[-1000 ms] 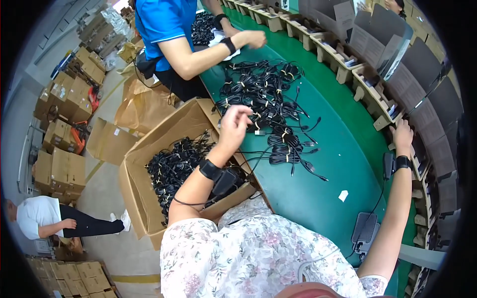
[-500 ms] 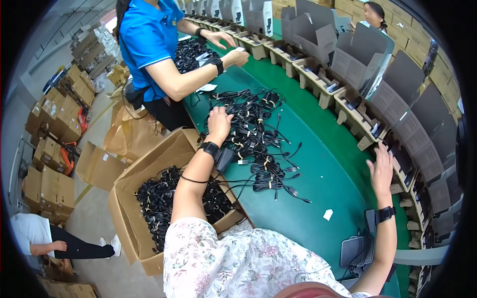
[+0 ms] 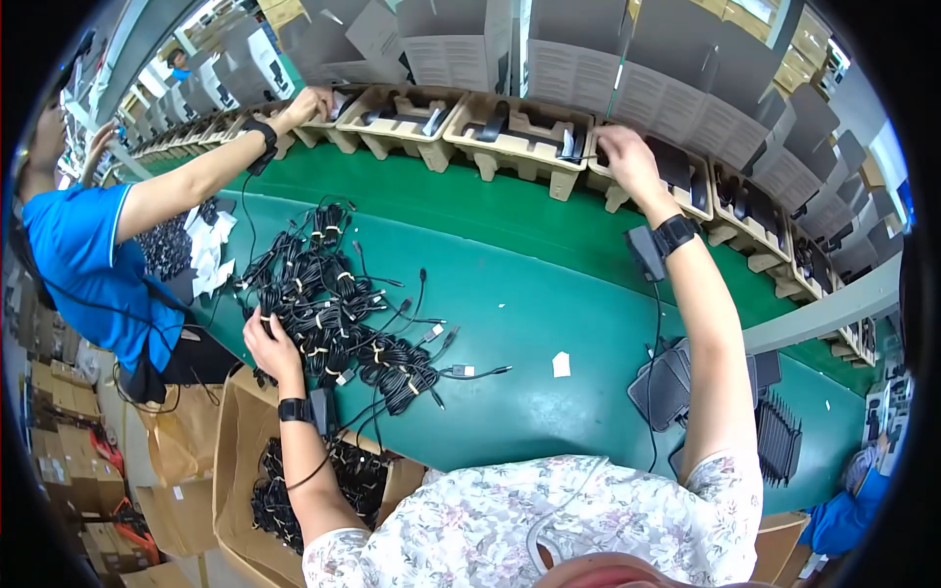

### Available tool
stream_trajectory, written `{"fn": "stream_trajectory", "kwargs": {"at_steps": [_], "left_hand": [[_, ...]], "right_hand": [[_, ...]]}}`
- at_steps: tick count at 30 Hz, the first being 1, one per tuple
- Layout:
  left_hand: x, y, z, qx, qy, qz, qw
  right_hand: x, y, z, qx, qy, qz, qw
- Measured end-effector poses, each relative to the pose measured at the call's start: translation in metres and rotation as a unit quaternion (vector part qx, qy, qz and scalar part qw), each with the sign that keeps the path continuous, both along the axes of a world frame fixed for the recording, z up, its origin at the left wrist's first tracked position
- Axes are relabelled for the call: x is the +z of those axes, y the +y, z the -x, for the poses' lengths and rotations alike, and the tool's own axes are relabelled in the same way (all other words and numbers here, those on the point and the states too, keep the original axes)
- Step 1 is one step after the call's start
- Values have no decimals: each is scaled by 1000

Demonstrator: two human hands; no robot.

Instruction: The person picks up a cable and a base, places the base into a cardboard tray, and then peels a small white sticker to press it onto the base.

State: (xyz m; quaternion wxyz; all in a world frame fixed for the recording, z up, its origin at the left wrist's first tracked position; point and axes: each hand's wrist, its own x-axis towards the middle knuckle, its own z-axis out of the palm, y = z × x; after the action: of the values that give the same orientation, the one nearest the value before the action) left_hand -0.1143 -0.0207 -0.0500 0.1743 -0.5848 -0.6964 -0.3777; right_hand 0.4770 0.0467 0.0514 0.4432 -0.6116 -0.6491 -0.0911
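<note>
Your right hand (image 3: pixel 632 162) has moved in over a tray (image 3: pixel 698 206), hold unclear; cable bundles (image 3: pixel 328 286) lie ahead and right of your nearer left hand (image 3: pixel 274 348), grip hidden.

Other things lay on and around the green table (image 3: pixel 490 338).
A co-worker in a blue shirt (image 3: pixel 78 230) stood at the left, near crumpled white sheets (image 3: pixel 208 250). A small white scrap (image 3: pixel 561 365) lay midway along. Dark grey flat pieces (image 3: pixel 671 377) and a black ribbed part (image 3: pixel 779 441) rested at the right. Brown cartons (image 3: pixel 69 387) stood at the far left.
</note>
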Motion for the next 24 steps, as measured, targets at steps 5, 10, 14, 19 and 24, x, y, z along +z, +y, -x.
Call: {"fn": "stream_trajectory", "kwargs": {"at_steps": [5, 10, 14, 19, 24], "left_hand": [[0, -1, 1, 11, 2, -4, 1000], [2, -1, 4, 19, 5, -1, 1000], [0, -7, 2, 33, -4, 8, 999], [-1, -4, 8, 30, -3, 7, 1000], [-1, -1, 6, 30, -5, 4, 1000]], "right_hand": [[23, -20, 16, 36, -236, 161, 958], [13, -9, 3, 95, -215, 121, 964], [-5, -1, 4, -6, -149, 60, 987], [-3, 4, -22, -224, -126, 147, 955], [19, 10, -21, -204, -223, 276, 912]]}}
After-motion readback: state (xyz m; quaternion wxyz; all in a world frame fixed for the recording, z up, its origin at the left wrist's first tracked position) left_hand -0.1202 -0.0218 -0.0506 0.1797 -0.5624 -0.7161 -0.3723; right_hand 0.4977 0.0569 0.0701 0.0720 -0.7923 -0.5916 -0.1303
